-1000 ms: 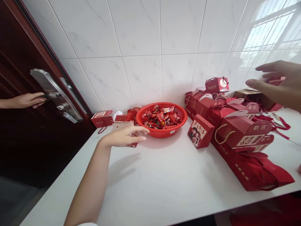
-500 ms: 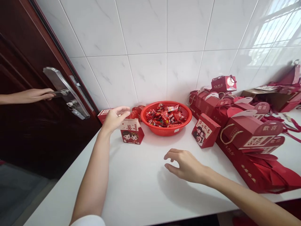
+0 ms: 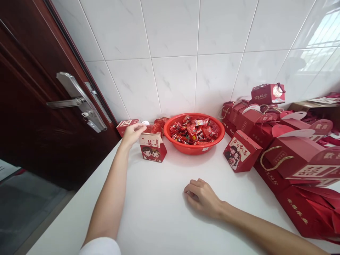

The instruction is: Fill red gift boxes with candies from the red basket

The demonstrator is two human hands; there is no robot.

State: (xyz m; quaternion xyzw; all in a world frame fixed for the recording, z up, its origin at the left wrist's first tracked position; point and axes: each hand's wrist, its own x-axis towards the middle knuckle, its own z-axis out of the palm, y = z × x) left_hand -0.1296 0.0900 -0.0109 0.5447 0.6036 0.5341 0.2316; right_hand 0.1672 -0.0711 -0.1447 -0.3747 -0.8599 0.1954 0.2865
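My left hand (image 3: 132,134) reaches over the back left of the table, its fingertips drawn together near a red-wrapped thing (image 3: 150,128) and a small white thing (image 3: 145,123). Whether anything is pinched there I cannot make out. Just in front of those fingers stands a small red and cream gift box (image 3: 152,150) printed with a cartoon couple, its top apparently open. My right hand (image 3: 202,198) rests on the white table (image 3: 159,212), fingers curled in with nothing visible in them. Beyond it sits a red plastic basket (image 3: 193,150) of wrapped candies (image 3: 192,131).
Another red gift box (image 3: 241,152) stands right of the basket. Stacked red gift boxes with handles (image 3: 297,156) fill the right side. A red box (image 3: 126,125) lies at the back left. Tiled wall (image 3: 175,85) lies behind; a dark door (image 3: 29,117) with a metal handle is left.
My left hand's fingers have closed together near the red-wrapped thing. My right hand has come down onto the table and curled. Another person's hand has left the door handle; the view has shifted slightly.
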